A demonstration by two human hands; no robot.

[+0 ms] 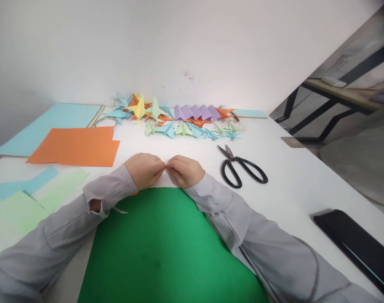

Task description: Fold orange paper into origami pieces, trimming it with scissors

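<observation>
My left hand (144, 170) and my right hand (185, 170) meet at the fingertips over the white table, just beyond the far edge of a green sheet (160, 244). Both are closed in a pinch. Whatever lies between the fingertips is too small and hidden to make out. A bit of orange (134, 193) shows under my left wrist. Black-handled scissors (231, 160) lie spread to the right of my right hand. Orange paper (78, 147) lies to the left of my left hand.
Folded paper pieces, among them a yellow one (139, 108) and a purple pleated strip (196, 112), line the wall. Blue sheets (49, 126) and green scraps (24, 210) lie left. A black case (356, 248) sits at the right on the table (274, 202).
</observation>
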